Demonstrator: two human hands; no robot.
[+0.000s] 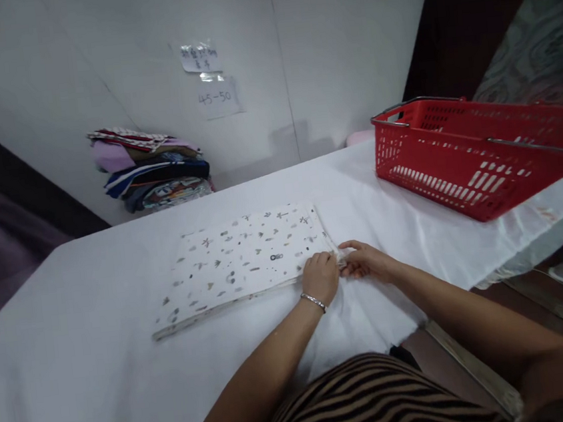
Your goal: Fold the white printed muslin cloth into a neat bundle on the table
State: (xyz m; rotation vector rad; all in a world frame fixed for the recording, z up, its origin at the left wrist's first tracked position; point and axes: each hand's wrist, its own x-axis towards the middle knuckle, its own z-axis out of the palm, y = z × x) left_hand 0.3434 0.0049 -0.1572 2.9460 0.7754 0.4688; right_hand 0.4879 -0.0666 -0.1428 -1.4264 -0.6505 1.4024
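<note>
A folded white cloth with small dark prints (239, 259) lies flat on the white-covered table (76, 367). My left hand (320, 275), with a silver bracelet at the wrist, rests curled on the cloth's near right corner. My right hand (364, 260) sits just beside it and pinches the same corner's edge between fingers and thumb. The two hands almost touch.
A red plastic basket (476, 150) with metal handles stands at the table's right end. A stack of folded colourful clothes (151, 167) sits at the back against the wall. Paper labels (210, 77) are taped on the wall. The floor drops off at the table's right.
</note>
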